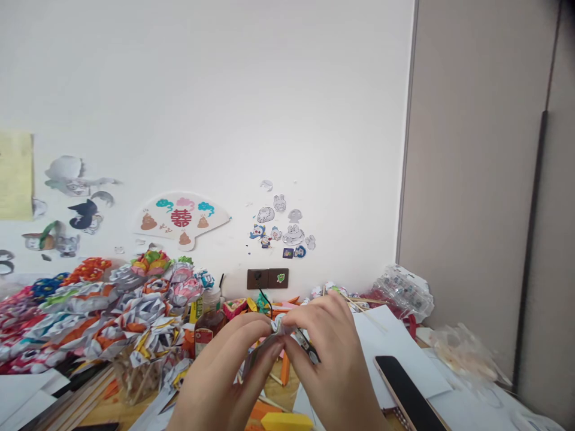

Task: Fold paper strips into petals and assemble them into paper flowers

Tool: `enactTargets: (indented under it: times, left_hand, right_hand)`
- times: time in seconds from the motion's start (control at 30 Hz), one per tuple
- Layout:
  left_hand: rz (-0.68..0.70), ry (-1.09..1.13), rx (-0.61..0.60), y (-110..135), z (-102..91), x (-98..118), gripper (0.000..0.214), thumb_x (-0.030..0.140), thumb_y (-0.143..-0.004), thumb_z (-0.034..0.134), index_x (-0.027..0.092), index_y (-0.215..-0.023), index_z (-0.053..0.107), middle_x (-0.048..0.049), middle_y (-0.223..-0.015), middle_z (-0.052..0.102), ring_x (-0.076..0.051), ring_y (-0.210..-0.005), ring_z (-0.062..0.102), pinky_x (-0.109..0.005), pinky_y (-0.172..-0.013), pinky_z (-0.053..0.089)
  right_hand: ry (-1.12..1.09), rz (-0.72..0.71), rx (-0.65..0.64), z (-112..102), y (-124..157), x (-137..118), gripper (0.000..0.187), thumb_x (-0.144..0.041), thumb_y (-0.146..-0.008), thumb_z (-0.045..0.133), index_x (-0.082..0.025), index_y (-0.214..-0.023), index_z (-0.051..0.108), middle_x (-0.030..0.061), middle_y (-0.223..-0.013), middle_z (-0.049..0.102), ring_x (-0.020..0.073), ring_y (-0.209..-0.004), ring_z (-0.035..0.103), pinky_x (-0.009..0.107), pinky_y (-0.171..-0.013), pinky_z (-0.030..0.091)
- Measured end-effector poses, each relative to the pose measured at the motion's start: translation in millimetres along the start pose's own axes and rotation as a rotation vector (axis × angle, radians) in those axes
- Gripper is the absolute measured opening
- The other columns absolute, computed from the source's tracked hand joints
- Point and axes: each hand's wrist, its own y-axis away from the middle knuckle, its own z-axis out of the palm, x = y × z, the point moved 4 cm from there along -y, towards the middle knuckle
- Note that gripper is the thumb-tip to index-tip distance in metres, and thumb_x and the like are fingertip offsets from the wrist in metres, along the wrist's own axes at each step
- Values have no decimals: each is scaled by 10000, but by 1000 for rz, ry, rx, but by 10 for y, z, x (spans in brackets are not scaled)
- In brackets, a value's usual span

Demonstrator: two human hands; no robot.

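A small piece of folded white paper [277,325] is held up in front of me, just above the table. My left hand [222,374] pinches it from the left between thumb and forefinger. From the other side, the fingertips of my right hand [332,353] close on the same paper. The fingers cover most of it, so its full shape is hidden. Behind the right thumb a dark object [308,348] is partly seen; I cannot tell what it is. Below the hands lies a yellow folded paper piece [286,421].
Many folded paper flowers [144,311] crowd the left side. A brown glass bottle [209,328] stands behind my left hand. To the right lie white paper sheets [375,335], a phone [406,392] and clear plastic packaging [402,293]. A power socket [268,278] is on the wall.
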Motion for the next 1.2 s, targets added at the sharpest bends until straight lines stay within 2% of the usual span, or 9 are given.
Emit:
enactTargets:
  times: [0.27,0.5,0.7,0.8,0.9,0.97,1.03,1.1,1.2]
  left_hand:
    - [10,-29,-6,33,-7,-48,118,232,-936,497,246,-1040,551,-36,-967,702,-165,-859,695,-220,-785,568]
    - [45,-84,-65,46,6,-47,142,230,-948,473,240,-1069,548,-47,-1016,708,-162,-905,692,-216,-825,554]
    - [-18,-8,-70,33,2,-83,83,238,-930,505,258,-990,559,-8,-901,698,-148,-780,680,-195,-716,540]
    - [-193,99,-213,14,96,-171,72,233,-899,516,248,-857,572,30,-755,663,-139,-656,634,-197,-604,491]
    - [-443,258,-429,43,294,-334,149,233,-836,501,223,-688,521,43,-652,583,-146,-625,556,-220,-575,415]
    - [-612,398,-536,131,446,-482,93,231,-751,513,217,-663,487,46,-652,536,-149,-646,509,-231,-589,375]
    - [-750,519,-639,295,594,-639,96,264,-668,534,217,-634,458,58,-617,480,-139,-606,453,-229,-552,331]
    - [-810,576,-687,509,695,-780,157,335,-640,559,214,-629,460,65,-588,455,-132,-576,433,-231,-539,315]
    - [-903,652,-717,914,796,-917,228,411,-628,569,208,-646,467,79,-571,426,-119,-558,412,-230,-545,320]
  right_hand:
    - [65,2,16,-13,-13,-18,102,-135,-923,501,-207,-862,537,5,-785,615,192,-737,515,342,-787,358]
    - [80,-32,-2,-14,-20,-14,128,-88,-896,497,-210,-855,499,-2,-781,607,190,-728,507,336,-773,345]
    - [38,-10,-73,21,15,19,135,-81,-858,551,-201,-849,490,-13,-768,579,179,-721,480,343,-794,341]
    - [-4,163,-181,93,57,117,231,-21,-744,630,-200,-756,484,-29,-739,538,175,-735,471,308,-740,350]
    - [-148,483,-387,281,191,336,261,18,-668,645,-197,-670,496,-47,-691,533,161,-723,485,249,-634,337]
    - [-340,707,-522,475,350,504,231,-4,-670,641,-194,-649,510,-67,-629,516,131,-637,475,219,-553,311]
    - [-533,930,-638,702,559,653,242,-10,-630,665,-185,-611,498,-90,-566,485,102,-553,438,200,-506,294]
    - [-573,1000,-744,914,766,746,259,-11,-574,709,-175,-582,509,-97,-507,477,93,-505,424,194,-475,275]
    - [-614,1079,-853,1172,1126,764,212,-47,-604,703,-171,-599,531,-91,-469,494,93,-463,440,190,-467,301]
